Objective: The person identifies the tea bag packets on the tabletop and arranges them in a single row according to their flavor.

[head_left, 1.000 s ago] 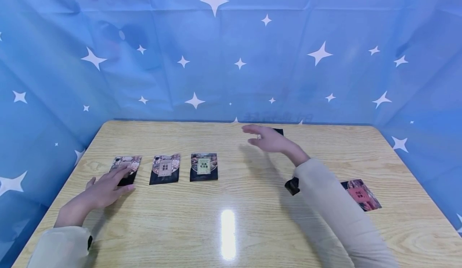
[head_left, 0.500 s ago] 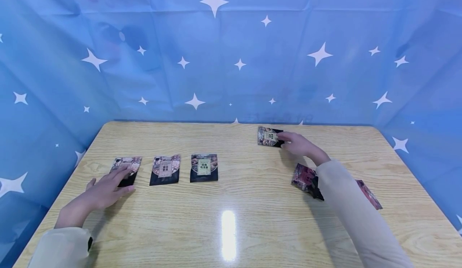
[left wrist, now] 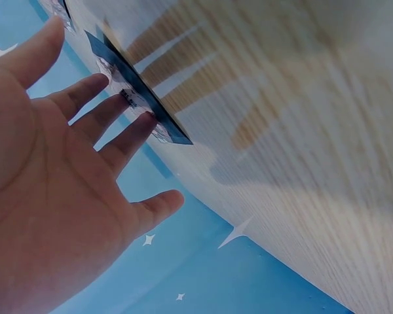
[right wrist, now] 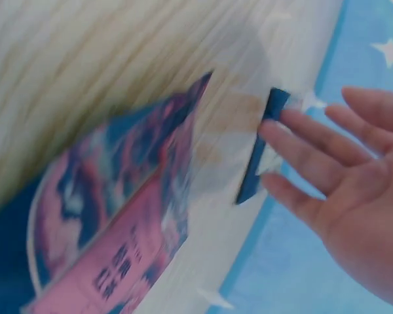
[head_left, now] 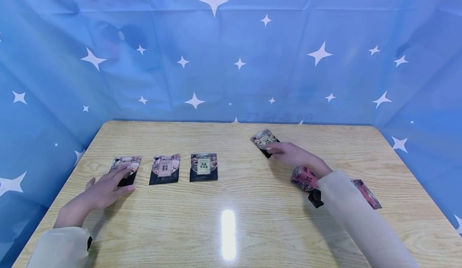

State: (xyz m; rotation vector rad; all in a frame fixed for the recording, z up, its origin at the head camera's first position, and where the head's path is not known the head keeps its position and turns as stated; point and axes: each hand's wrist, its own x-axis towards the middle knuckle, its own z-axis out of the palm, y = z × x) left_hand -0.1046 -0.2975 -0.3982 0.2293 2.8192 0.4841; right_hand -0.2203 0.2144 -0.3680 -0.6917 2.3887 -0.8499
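Observation:
My left hand (head_left: 99, 191) lies over the leftmost tea packet (head_left: 135, 162), its spread fingertips touching the dark pouch with pink flowers. In the left wrist view those fingers are nearly straight against the packet (left wrist: 169, 121). At the back right, my right hand (head_left: 290, 154) touches a packet with a cream label (head_left: 260, 139) that lies tilted on the table. The right wrist view shows extended fingers on this packet's dark end (right wrist: 254, 167). Under the right forearm is a bent packet with a pink-red label (head_left: 304, 177), partly hidden by the sleeve.
Two packets lie flat in the left row: one with a pink label (head_left: 165, 170) and one with a pale green label (head_left: 203, 167). Another red packet (head_left: 367, 194) shows beyond the right sleeve. Starry blue cloth (head_left: 231, 59) stands behind the wooden table (head_left: 180, 228).
My right hand came back rightward onto the cream-labelled packet, which has since turned and shifted slightly left and nearer. The bent red packet under the forearm changed its lie. My left hand stayed put.

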